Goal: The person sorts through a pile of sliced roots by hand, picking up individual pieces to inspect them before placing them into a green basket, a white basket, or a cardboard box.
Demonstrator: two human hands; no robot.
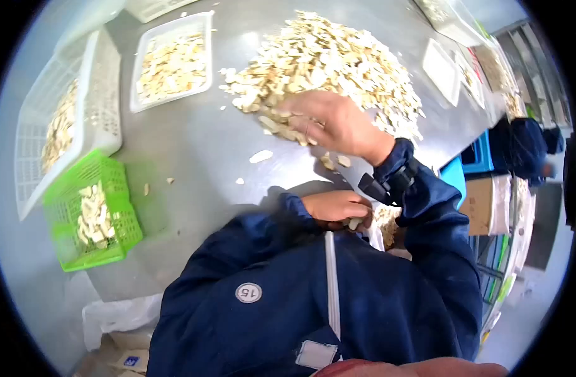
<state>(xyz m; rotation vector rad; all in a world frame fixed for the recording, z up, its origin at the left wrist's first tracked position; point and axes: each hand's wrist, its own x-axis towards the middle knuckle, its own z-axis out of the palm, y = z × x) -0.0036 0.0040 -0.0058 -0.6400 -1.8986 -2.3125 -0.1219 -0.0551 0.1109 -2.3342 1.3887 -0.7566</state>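
Note:
A large heap of pale dried slices lies on the metal table. My right hand reaches over the heap's near edge, its fingers blurred by motion, so whether they hold a slice is unclear. Close to my chest, at the table's near edge, my left hand is curled round a few pale slices. Some loose slices lie on the metal between the heap and my body.
On the left stand a green basket, a tall white basket and a white tray, all holding slices. White trays sit at the right. Beyond are a blue crate, a cardboard box and a person in dark clothing.

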